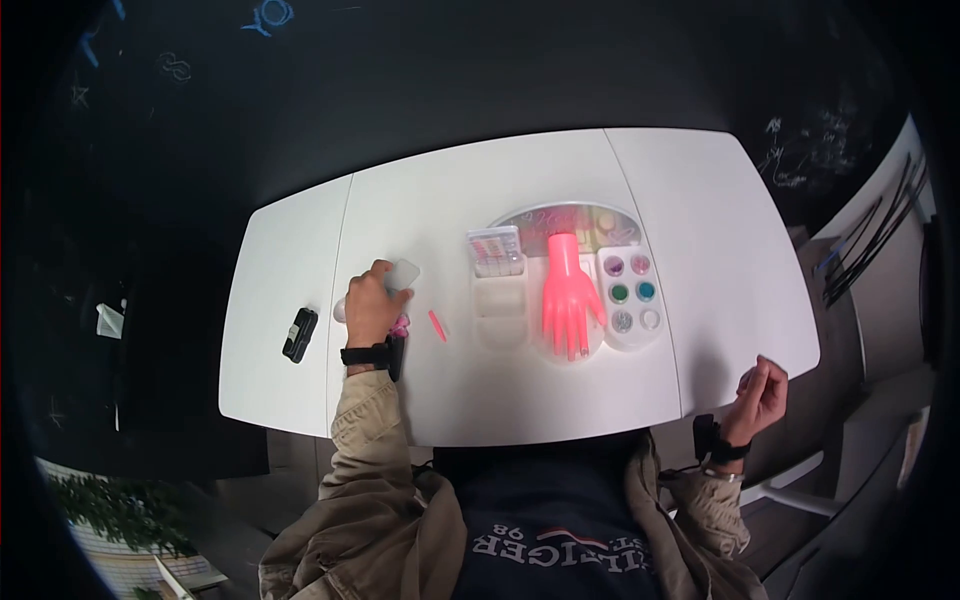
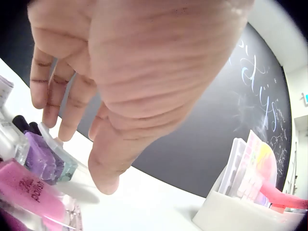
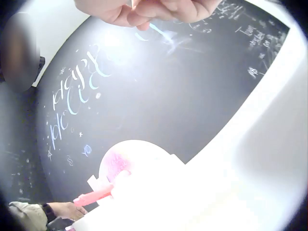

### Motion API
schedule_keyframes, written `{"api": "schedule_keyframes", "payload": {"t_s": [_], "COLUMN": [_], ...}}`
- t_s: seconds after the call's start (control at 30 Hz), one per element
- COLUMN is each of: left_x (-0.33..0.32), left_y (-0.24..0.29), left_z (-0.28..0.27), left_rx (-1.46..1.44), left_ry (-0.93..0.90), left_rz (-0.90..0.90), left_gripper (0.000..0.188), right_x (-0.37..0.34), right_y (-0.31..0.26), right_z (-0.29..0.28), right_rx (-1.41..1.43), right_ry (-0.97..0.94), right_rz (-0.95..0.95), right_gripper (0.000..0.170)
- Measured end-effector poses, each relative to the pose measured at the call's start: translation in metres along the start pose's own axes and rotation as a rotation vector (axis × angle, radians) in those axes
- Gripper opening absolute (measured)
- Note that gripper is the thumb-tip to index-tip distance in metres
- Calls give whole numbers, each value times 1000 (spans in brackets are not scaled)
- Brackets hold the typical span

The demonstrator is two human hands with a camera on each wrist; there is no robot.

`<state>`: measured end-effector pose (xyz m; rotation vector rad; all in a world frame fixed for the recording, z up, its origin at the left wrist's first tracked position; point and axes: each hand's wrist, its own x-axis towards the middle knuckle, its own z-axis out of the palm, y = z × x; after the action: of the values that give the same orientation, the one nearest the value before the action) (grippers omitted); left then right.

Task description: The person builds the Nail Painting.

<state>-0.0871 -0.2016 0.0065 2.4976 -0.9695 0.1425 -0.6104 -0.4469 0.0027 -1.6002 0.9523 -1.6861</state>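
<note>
My left hand [image 1: 370,308] is over a group of small bottles at the left of the table. In the left wrist view its fingers hang down loosely, thumb apart, with the fingertips close by a purple nail polish bottle [image 2: 41,156]. A pink nail polish bottle [image 2: 33,192] lies nearer the camera. A translucent, pale flat piece [image 1: 404,272] shows beyond the thumb in the head view. My right hand [image 1: 762,395] is at the table's near right edge, with fingers loosely curled and nothing visible in them.
A bright pink model hand [image 1: 567,295] lies on a white organizer [image 1: 500,330] with a mirror at its back. Several glitter pots [image 1: 620,292] fill its right side; a clear case [image 1: 496,250] stands at left. A pink stick [image 1: 437,325] and a black object [image 1: 300,335] lie further left.
</note>
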Motion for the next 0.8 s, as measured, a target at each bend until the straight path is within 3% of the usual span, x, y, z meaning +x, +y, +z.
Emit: {"api": "schedule_keyframes", "payload": {"t_s": [0.23, 0.43, 0.6, 0.8], "left_x": [2, -13, -41, -73], "left_y": [-16, -5, -9, -50], "left_z": [10, -33, -77, -78], "left_rx": [-49, -134, -235, -218], "left_ry": [27, 133, 151, 203], "left_rz": [24, 99, 20, -106], "left_gripper": [51, 45, 38, 27], "right_x": [-18, -19, -19, -29], "right_y": [-56, -94, -108, -117], "right_z": [36, 70, 92, 112], "right_rx": [148, 155, 207, 227], "right_ry": [-176, -309, -390, -416], "right_rz": [-223, -398, -436, -459], "right_gripper": [10, 16, 17, 18]}}
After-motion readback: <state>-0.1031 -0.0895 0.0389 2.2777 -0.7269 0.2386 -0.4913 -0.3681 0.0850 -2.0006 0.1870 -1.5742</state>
